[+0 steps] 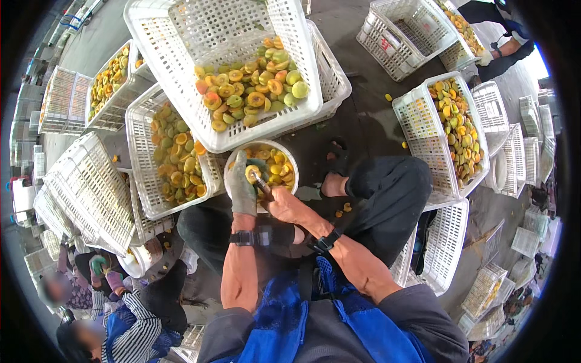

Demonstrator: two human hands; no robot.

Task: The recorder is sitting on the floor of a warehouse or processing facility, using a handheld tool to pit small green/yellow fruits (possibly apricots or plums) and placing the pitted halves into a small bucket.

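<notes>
My left hand [242, 190], in a pale work glove, holds a cut yellow fruit half [252, 173], apparently an apricot or plum. In my bare right hand [287, 206] is a slim metal-tipped hand tool [260, 182]. Its tip meets the cut face of the fruit half. Both hands are over a round white bucket [296, 169] containing yellow fruit pieces [278, 168]. Beyond the bucket, a white perforated plastic crate [213, 31] is tilted towards me, with halved and green-skinned fruit [249, 88] gathered at its near end.
Fruit fills much of a white crate [140, 152] on my left and another crate [417, 122] on my right. Stacked crates [86, 186] stand farther left. Two people [131, 322] sit at lower left; another person's arm [506, 47] reaches a crate at upper right. Fruit pieces [347, 207] lie on the floor.
</notes>
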